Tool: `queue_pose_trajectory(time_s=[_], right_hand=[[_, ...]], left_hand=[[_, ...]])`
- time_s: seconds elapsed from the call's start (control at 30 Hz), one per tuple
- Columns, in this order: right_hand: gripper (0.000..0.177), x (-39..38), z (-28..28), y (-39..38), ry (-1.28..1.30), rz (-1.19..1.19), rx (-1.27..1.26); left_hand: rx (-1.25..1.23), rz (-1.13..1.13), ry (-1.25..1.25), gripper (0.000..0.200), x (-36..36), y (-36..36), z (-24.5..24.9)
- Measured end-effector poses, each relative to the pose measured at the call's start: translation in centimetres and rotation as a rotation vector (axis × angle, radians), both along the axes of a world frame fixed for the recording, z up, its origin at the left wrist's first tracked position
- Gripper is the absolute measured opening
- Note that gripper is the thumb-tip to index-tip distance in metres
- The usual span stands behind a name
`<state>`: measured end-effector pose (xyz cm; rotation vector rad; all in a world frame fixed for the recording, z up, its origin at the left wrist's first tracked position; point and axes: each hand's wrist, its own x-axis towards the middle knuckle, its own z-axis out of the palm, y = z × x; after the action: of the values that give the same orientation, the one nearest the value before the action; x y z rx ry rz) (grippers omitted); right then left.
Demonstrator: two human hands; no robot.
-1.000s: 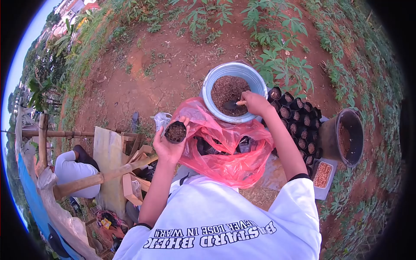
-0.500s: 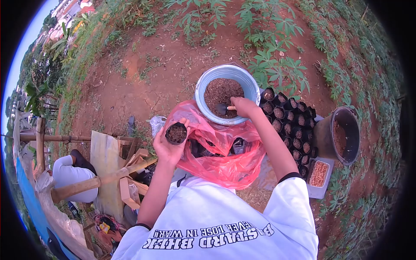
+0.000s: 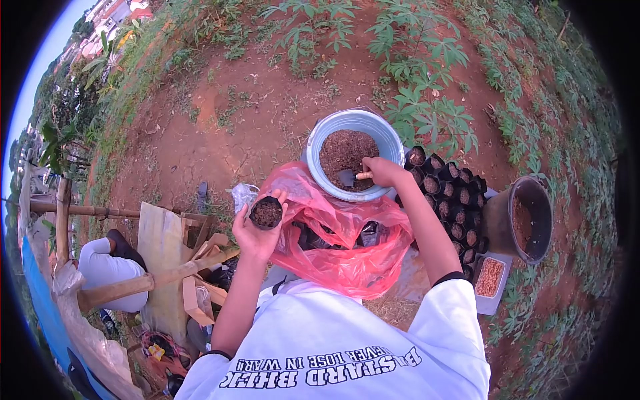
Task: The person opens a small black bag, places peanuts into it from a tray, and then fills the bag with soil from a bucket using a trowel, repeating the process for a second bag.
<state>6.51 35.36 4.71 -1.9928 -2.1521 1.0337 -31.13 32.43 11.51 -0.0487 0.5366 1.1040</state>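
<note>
A small black planting bag (image 3: pixel 267 215) filled with dark soil sits in my left hand (image 3: pixel 253 239), its open top facing me and my fingers curled around it. My right hand (image 3: pixel 385 171) grips the light wooden handle of a small trowel (image 3: pixel 347 178). The trowel's dark blade rests against the brown soil (image 3: pixel 343 148) inside a light blue bucket (image 3: pixel 395 139). Between my forearms, below the bucket, a red plastic bag (image 3: pixel 353 273) lies open with black plastic bags (image 3: pixel 310 238) showing inside.
Rows of soil-filled black planting bags (image 3: pixel 460 213) stand right of the bucket. Beyond them are a dark bucket (image 3: pixel 497 220) and a tray of tan pellets or seeds (image 3: pixel 490 278). Leafy plants (image 3: pixel 427 107) grow ahead. At left, another person (image 3: pixel 110 273) is near a bamboo pole (image 3: pixel 153 281).
The view has shifted slightly. My left hand with the planting bag is a little further from the blue bucket. The trowel stays in the bucket, its blade showing more plainly.
</note>
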Motion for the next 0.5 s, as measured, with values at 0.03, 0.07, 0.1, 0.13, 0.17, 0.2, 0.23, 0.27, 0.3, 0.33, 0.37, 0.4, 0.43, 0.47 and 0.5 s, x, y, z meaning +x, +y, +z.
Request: queue_pose_trajectory(time_s=[0.03,0.07,0.1,0.13,0.17,0.2,0.23,0.27,0.3,0.33,0.37,0.4,0.43,0.47,0.5], right_hand=[[0.017,0.1,0.1,0.0,0.006,-0.005,-0.013],[0.017,0.2,0.2,0.1,0.004,-0.005,-0.009],[0.017,0.3,0.1,0.2,0.012,0.001,-0.010],[0.017,0.4,-0.1,0.2,0.020,0.006,-0.011],[0.017,0.6,-0.1,0.2,0.015,0.005,-0.007],[0.017,0.6,-0.1,0.2,0.042,-0.001,-0.010],[0.017,0.7,0.0,0.2,0.069,-0.007,-0.012],[0.017,0.7,0.0,0.2,0.064,-0.007,-0.008],[0.017,0.6,0.2,0.2,0.091,-0.015,-0.015],[0.017,0.6,0.3,0.2,0.119,-0.022,-0.023],[0.014,0.6,0.4,0.2,0.134,-0.029,-0.024],[0.014,0.5,0.8,0.2,0.128,-0.029,-0.021],[0.013,0.4,1.2,0.2,0.171,-0.063,-0.059],[0.012,0.2,1.7,0.2,0.215,-0.097,-0.096],[0.011,0.1,1.7,0.3,0.233,-0.115,-0.105]], left_hand=[[0.003,0.001,-0.003,0.049,-0.1,0.0,0.0],[-0.003,0.007,-0.012,0.049,-0.3,0.1,0.0],[-0.008,0.011,-0.023,0.048,-0.3,0.2,0.0],[-0.004,0.010,-0.027,0.048,-0.4,0.3,0.0],[-0.012,0.017,-0.023,0.048,-0.5,0.3,0.0],[-0.020,0.025,-0.019,0.047,-0.5,0.4,0.0],[-0.016,0.024,-0.024,0.047,-0.6,0.4,0.0],[-0.016,0.022,-0.027,0.047,-0.7,0.6,0.0],[-0.016,0.019,-0.030,0.047,-0.7,0.7,0.0],[-0.013,0.019,-0.036,0.047,-0.8,0.9,0.0],[-0.019,0.017,-0.039,0.047,-0.9,1.0,0.0],[-0.026,0.016,-0.043,0.046,-0.9,1.2,0.1],[-0.024,0.016,-0.049,0.046,-1.0,1.3,0.1],[-0.025,0.014,-0.052,0.046,-1.1,1.5,0.2],[-0.027,0.012,-0.054,0.046,-1.2,1.6,0.2]])
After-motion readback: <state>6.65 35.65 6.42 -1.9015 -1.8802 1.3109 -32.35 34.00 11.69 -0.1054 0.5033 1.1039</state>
